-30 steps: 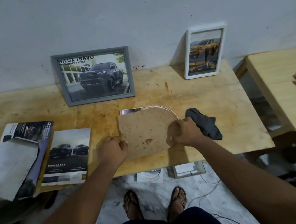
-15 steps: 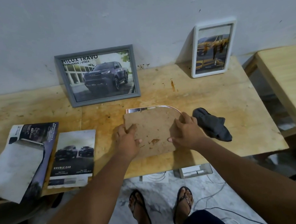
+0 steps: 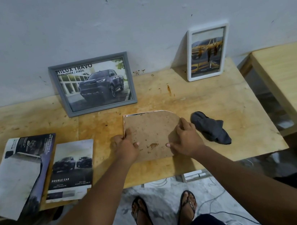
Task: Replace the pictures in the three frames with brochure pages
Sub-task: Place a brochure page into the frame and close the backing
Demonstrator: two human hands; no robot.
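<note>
A brown backing board (image 3: pixel 152 130) with one rounded corner lies flat on the wooden table (image 3: pixel 209 104). A thin sliver of a printed page (image 3: pixel 140 114) shows under its far edge. My left hand (image 3: pixel 126 147) grips the board's left edge, thumb on top. My right hand (image 3: pixel 185 139) holds the right edge, with the thumb pressed on the board. A grey frame (image 3: pixel 103 107) with a dark truck picture leans on the wall. To the right stands a white frame (image 3: pixel 205 76) with a yellow truck picture. Brochure pages (image 3: pixel 70 168) lie at the left.
A crumpled grey cloth (image 3: pixel 210 128) lies just right of my right hand. An open brochure (image 3: pixel 34 152) with a pale sheet on it hangs over the table's left front edge. A second wooden table (image 3: pixel 291 84) stands at the right. Cables lie on the floor.
Both hands slid from the board's near corners up to its side edges. The board now covers more of the page beneath. Another person's hand at the right table is gone from view.
</note>
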